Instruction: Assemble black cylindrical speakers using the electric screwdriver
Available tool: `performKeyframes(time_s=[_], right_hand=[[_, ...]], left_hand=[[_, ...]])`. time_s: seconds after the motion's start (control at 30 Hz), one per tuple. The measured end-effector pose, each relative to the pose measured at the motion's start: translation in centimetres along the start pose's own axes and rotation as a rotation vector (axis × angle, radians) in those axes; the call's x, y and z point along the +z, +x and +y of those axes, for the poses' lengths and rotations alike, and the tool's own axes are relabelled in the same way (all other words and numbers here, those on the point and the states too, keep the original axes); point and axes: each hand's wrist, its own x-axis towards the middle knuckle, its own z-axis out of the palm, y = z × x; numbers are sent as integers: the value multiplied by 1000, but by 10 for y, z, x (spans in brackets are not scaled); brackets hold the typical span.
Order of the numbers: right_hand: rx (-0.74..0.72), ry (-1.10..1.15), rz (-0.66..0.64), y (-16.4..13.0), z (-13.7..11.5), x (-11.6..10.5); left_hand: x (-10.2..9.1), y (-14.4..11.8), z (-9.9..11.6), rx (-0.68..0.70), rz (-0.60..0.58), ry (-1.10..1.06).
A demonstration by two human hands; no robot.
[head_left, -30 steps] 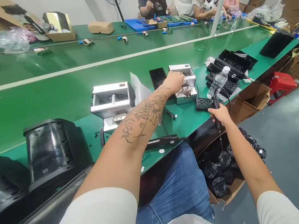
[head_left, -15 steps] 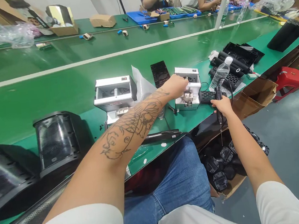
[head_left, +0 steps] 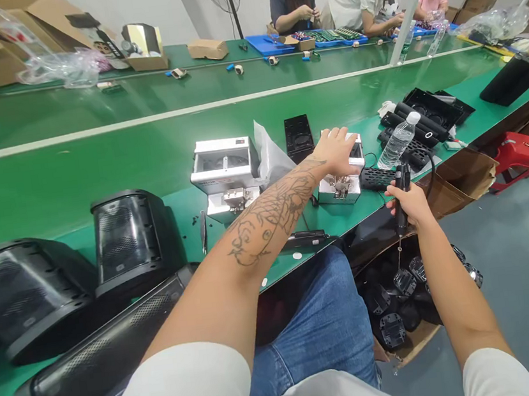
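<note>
My left hand (head_left: 336, 152) reaches over the top of the right-hand white screw feeder (head_left: 339, 190), fingers stretched out and covering much of its upper box. A second white screw feeder (head_left: 224, 171) stands to the left on the green bench, its top window showing. My right hand (head_left: 410, 201) is wrapped round a black electric screwdriver (head_left: 402, 182), held upright with its long thin bit pointing down past the bench edge. Below the bit sits a cardboard box (head_left: 419, 336) of black parts (head_left: 392, 330). Another black screwdriver (head_left: 305, 238) lies on the bench beneath my left forearm.
Black speaker-like housings (head_left: 127, 240) stand at the left. A water bottle (head_left: 399, 141) and black perforated panels (head_left: 378, 177) are at the right. Tweezers (head_left: 204, 232) lie beside the left feeder. A red stool (head_left: 520, 157) is on the floor. Several people work across the bench.
The fingers of my left hand have gone from closed together to spread over the right feeder. My right hand keeps the screwdriver. The view has swung slightly left.
</note>
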Motion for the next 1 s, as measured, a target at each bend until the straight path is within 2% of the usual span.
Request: performKeyframes(time_s=[0.13, 0.37, 0.5, 0.57, 0.63, 0.73, 0.83, 0.9, 0.93, 1.0], right_hand=[[-99, 51, -24, -33, 1, -12], [-298, 101, 9, -90, -13, -25], [-572, 202, -30, -121, -23, -22], [-756, 260, 0, -132, -30, -18], [-956, 308, 76, -137, -40, -12], [-1173, 402, 135, -130, -62, 3], [-1321, 492, 163, -103, -91, 28], [-1354, 523, 194, -79, -110, 48], [-1347, 532, 183, -66, -118, 59], [-1308, 532, 161, -43, -131, 78]], left_hand=[[-1, 14, -5, -40, -128, -41], [11, 30, -20, -5, -57, -12], [7, 37, -16, -21, -71, -33], [-1, 25, -8, -64, -53, -63], [-5, -7, 2, -86, 95, -125], [9, -90, 22, -57, 463, -250], [55, -189, 38, 103, 703, -353], [93, -247, 43, 151, 812, -294], [111, -272, 43, 127, 851, -252], [139, -310, 40, 91, 841, -219]])
